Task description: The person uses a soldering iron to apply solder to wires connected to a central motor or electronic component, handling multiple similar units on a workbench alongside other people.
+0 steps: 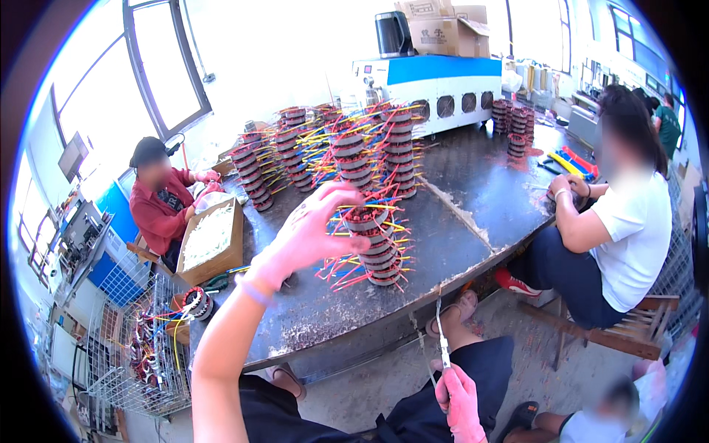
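My left hand (314, 232) reaches over the table with its fingers curved and apart. It is beside the top of the nearest stack of motor stators (380, 255); whether the fingertips touch it I cannot tell. Red, yellow and blue wire ends stick out all around that stack. Low in front of the table edge, my right hand (461, 402) is closed around a slim pen-like tool (444, 347) with a white shaft and a thin metal end pointing up.
More stator stacks (351, 159) stand behind. A wire basket (140, 354) and single stator (197, 303) are at the left. One person (162, 196) sits by a carton (214, 244); another (628, 214) works at the right near pliers (572, 162). A blue-white machine (443, 81) stands behind.
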### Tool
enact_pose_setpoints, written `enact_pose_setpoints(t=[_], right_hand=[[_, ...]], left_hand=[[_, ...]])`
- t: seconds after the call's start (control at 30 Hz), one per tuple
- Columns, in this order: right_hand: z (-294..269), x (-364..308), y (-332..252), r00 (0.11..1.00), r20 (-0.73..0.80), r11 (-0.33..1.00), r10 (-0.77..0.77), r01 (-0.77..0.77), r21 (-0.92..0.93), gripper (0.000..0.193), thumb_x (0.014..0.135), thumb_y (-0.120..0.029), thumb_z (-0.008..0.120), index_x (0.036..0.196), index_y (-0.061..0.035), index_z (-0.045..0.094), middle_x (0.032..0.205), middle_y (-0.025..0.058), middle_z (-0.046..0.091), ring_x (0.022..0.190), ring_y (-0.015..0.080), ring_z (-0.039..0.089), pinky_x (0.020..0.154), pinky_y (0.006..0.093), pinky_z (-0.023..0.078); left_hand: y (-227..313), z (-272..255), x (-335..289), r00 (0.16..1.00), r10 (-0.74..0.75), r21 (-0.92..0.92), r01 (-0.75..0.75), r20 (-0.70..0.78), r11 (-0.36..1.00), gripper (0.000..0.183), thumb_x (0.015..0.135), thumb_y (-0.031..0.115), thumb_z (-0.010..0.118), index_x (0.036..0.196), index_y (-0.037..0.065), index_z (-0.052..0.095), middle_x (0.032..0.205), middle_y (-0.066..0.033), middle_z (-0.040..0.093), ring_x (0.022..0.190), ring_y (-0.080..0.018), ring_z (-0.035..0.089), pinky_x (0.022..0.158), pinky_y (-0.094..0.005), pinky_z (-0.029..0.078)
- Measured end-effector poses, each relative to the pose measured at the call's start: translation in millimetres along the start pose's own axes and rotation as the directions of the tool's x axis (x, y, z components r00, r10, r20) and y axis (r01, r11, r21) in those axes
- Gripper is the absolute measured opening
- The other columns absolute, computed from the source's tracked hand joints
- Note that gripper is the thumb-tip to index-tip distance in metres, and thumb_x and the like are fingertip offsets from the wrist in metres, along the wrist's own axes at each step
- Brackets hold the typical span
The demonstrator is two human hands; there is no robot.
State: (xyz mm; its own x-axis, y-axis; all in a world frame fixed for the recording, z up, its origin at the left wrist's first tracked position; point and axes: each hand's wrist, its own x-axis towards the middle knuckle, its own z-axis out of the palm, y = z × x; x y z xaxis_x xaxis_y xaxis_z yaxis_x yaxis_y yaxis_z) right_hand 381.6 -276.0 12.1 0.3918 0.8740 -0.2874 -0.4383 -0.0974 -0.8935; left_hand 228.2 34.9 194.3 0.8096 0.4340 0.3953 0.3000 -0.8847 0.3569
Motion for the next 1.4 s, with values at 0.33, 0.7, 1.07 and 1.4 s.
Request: enact_pose_setpoints(t=[0.33, 0.7, 1.07, 1.4], right_hand=[[4, -15, -11, 1.000, 0.007, 0.999, -0.023, 0.023, -0.039, 0.041, 0.105, -0.031, 0.049, 0.127, 0.0026, 0.058, 0.060, -0.0051, 0.045, 0.048, 0.0030, 0.034, 0.045, 0.0209, 0.024], [51, -21, 21, 0.946, 0.214, 0.954, 0.244, -0.195, -0.226, 0.034, 0.104, -0.024, 0.050, 0.125, 0.0011, 0.060, 0.065, -0.0050, 0.048, 0.056, 0.0041, 0.040, 0.052, 0.0213, 0.030], [110, -2, 78, 0.851, 0.308, 0.884, 0.426, -0.317, -0.344, 0.033, 0.104, -0.024, 0.051, 0.126, -0.0009, 0.060, 0.066, -0.0072, 0.044, 0.059, 0.0035, 0.035, 0.054, 0.0210, 0.026], [116, 2, 83, 0.832, 0.307, 0.839, 0.463, -0.299, -0.454, 0.034, 0.106, -0.025, 0.048, 0.126, -0.0007, 0.061, 0.064, -0.0051, 0.046, 0.059, 0.0046, 0.041, 0.056, 0.0225, 0.034]], left_hand=[[-47, 4, 47, 0.976, -0.133, -0.134, 0.157, 0.175, 0.978, 0.091, 0.065, 0.028, 0.087, 0.141, -0.003, 0.047, 0.133, -0.0176, 0.055, 0.127, -0.0266, 0.052, 0.110, -0.0351, 0.040], [-51, 4, -192, 0.946, -0.308, 0.129, 0.295, 0.098, 0.947, 0.090, 0.060, 0.046, 0.088, 0.134, 0.005, 0.055, 0.124, -0.0165, 0.060, 0.115, -0.0354, 0.060, 0.098, -0.0418, 0.048], [-106, 67, -266, 0.894, -0.448, 0.218, 0.436, 0.006, 0.873, 0.098, 0.061, 0.045, 0.086, 0.142, 0.005, 0.047, 0.132, -0.0218, 0.053, 0.122, -0.0396, 0.053, 0.105, -0.0441, 0.043], [-124, 43, -281, 0.889, -0.418, -0.067, 0.437, 0.187, 0.897, 0.101, 0.061, 0.027, 0.088, 0.147, 0.004, 0.040, 0.143, -0.0211, 0.045, 0.131, -0.0386, 0.046, 0.111, -0.0412, 0.038]])
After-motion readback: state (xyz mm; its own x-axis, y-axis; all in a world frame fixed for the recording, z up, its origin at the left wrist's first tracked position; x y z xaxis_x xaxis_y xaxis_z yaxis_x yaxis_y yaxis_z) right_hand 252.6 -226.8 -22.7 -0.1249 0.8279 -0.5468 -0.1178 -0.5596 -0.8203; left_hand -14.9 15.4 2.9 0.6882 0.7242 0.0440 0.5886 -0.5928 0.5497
